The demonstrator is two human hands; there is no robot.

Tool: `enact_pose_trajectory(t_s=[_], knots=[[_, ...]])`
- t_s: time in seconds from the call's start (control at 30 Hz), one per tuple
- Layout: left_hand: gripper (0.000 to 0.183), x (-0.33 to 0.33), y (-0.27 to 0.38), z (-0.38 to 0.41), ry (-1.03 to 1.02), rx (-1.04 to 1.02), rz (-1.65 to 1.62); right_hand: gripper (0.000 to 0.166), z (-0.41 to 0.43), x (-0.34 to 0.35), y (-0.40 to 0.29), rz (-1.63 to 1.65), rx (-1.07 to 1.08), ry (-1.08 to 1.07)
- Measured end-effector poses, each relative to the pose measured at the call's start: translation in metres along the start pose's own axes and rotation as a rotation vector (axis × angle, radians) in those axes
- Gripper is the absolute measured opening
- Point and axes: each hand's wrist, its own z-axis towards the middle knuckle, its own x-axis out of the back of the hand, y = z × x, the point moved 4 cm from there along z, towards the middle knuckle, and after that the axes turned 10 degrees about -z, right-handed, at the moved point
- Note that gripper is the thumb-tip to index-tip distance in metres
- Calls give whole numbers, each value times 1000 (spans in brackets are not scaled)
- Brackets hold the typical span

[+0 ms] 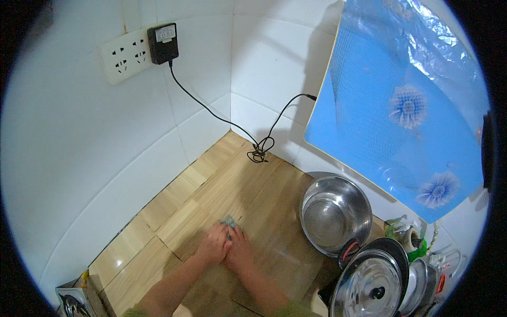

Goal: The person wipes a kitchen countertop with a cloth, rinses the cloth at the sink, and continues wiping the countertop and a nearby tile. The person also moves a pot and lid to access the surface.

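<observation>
My left hand (214,242) and my right hand (238,247) are together at the lower middle of the view, their inner sides touching. Between and beyond the fingers shows a small grey-green cloth (228,220), pressed against the wood-grain tiled surface (214,198). The fingers of both hands cover most of it. Both forearms reach in from the bottom edge.
To the right are a steel basin (328,218) and a lidded pot (368,285). A blue flowered panel (380,119) hangs above them. A black adapter (163,43) sits in the wall socket (121,59); its tangled cable (259,152) reaches the corner. A metal appliance (75,297) stands lower left.
</observation>
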Motion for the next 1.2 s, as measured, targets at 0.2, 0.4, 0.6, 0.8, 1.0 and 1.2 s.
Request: enact_pose_trajectory(t_s=[0.2,0.4,0.6,0.8,1.0,1.2], knots=[[55,-12,41,-83,-125,20,8,45,-91,10,-31,-15,51,-100],[50,-27,39,19,-137,-37,129,56,-36,14,21,-186,-312,-44],[45,-57,41,122,-153,169,152,65,26,34,103,-346,-398,42],[48,-52,41,126,-183,252,90,65,34,61,99,-124,-417,-51],[46,-42,40,53,-163,166,85,71,-6,36,61,-26,-413,-139],[47,-10,56,-68,7,249,11,59,-70,37,-28,-162,-39,-238]])
